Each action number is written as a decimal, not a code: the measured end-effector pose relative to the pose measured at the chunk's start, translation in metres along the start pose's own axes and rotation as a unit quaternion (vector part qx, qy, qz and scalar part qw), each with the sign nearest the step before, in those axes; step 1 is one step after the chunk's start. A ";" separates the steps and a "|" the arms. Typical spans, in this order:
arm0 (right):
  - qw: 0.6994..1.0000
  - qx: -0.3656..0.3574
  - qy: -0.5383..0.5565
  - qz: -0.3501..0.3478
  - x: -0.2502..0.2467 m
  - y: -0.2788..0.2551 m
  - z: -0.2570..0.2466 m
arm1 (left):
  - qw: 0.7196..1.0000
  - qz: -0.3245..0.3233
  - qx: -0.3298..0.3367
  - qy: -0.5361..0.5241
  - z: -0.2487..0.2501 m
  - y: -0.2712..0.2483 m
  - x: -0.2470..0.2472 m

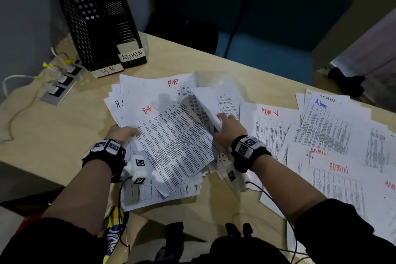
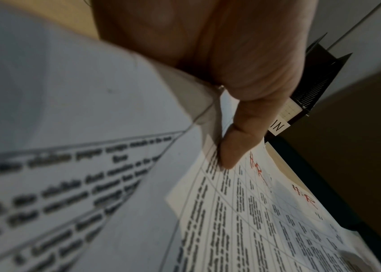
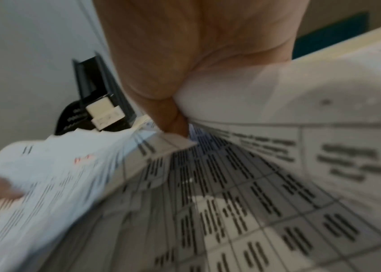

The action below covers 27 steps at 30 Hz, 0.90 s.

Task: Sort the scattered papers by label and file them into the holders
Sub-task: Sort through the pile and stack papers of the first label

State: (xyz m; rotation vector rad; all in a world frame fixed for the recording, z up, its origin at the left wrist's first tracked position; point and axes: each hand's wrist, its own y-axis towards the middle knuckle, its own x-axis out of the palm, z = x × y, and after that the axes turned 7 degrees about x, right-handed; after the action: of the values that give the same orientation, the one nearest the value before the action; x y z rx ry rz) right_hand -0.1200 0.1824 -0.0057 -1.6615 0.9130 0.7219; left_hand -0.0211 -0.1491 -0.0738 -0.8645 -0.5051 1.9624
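Note:
A fanned pile of printed HR papers (image 1: 171, 135), marked in red, lies mid-table. My left hand (image 1: 128, 135) grips the pile's left edge, its thumb (image 2: 235, 147) on the top sheet. My right hand (image 1: 225, 124) pinches the pile's right side, where sheets (image 1: 205, 111) curl upward; the thumb (image 3: 173, 117) presses into them. ADMIN papers (image 1: 334, 135) spread over the table's right side. Two black holders stand at the back left, labelled HR (image 1: 107, 69) and ADMIN (image 1: 131, 55); the ADMIN holder (image 2: 310, 88) also shows in the left wrist view and the holders (image 3: 101, 106) in the right wrist view.
A power strip (image 1: 62, 83) with plugs and cables lies left of the holders. A blue seat (image 1: 278, 38) stands behind the wooden table (image 1: 53, 126). Another person's dark shoe (image 1: 347, 81) is at the far right. A colourful bag (image 1: 113, 231) hangs at the near edge.

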 end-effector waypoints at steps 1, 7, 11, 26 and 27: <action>1.000 -0.010 0.016 -0.006 -0.003 0.004 0.002 | 1.000 -0.002 0.000 0.000 0.006 -0.008 0.000; 0.995 0.084 0.048 -0.031 -0.020 0.035 0.005 | 1.000 -0.003 -0.003 0.007 0.013 -0.015 0.001; 0.973 0.220 0.066 -0.036 -0.034 0.053 0.010 | 1.000 -0.004 -0.011 0.014 0.015 -0.019 0.003; 0.932 0.184 0.273 0.148 -0.072 0.059 0.031 | 1.000 -0.007 -0.014 0.013 -0.003 0.006 0.001; 0.914 0.172 0.315 0.187 -0.079 0.058 0.030 | 1.000 -0.009 -0.014 0.017 -0.005 0.010 0.002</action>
State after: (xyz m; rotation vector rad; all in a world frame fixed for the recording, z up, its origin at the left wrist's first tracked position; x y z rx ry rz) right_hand -0.2114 0.2197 0.0226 -1.4211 1.7447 0.2263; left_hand -0.0234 -0.1528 -0.0842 -0.9058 -0.5200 1.9252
